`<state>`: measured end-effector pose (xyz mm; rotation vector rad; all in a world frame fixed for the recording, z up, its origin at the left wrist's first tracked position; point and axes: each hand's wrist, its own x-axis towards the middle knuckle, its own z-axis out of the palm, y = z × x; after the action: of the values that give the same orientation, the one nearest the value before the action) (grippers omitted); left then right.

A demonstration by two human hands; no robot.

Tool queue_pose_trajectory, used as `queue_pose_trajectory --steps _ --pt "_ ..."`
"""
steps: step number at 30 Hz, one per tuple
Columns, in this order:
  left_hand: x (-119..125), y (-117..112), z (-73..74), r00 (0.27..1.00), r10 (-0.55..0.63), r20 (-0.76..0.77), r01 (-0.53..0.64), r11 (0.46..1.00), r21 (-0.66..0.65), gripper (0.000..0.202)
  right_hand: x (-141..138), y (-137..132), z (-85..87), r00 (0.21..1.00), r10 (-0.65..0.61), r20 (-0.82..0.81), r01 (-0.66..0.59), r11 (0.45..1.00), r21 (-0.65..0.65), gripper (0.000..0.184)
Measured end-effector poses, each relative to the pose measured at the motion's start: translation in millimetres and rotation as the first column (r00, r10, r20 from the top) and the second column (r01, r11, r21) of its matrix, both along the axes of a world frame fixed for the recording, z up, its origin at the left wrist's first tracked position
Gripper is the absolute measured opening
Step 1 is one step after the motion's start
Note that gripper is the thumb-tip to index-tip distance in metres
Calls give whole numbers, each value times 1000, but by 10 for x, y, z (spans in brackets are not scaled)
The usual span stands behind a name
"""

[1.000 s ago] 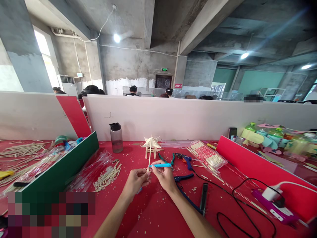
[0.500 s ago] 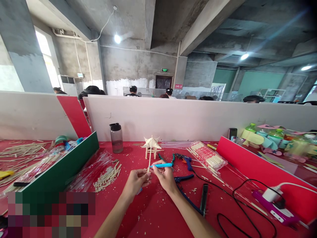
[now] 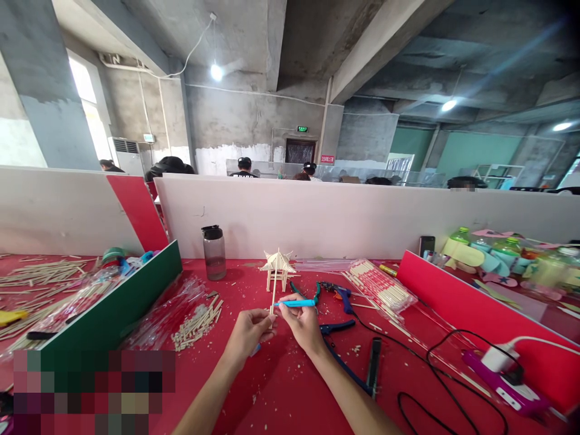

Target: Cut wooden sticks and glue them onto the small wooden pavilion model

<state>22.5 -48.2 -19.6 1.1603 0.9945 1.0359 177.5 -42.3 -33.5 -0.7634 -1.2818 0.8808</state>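
Our left hand [image 3: 247,335] pinches a thin stick [image 3: 273,296]; our right hand [image 3: 302,326] holds a blue pen [image 3: 296,302] against it. Pressing hard could snap the stick.

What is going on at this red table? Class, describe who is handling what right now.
A person works at a red table. The left hand pinches a thin wooden stick, held upright, while the right hand holds a blue pen with its tip against that stick. Just behind stands a small pavilion model built of sticks. A glue gun, a water bottle and a pile of cut sticks sit around, untouched.
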Motion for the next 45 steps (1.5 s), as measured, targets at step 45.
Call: queue_pose_trajectory --steps 45 --pt "-596 96 250 905 -146 -400 183 981 58 46 57 -308 154 183 -20 983 42 999 12 24"
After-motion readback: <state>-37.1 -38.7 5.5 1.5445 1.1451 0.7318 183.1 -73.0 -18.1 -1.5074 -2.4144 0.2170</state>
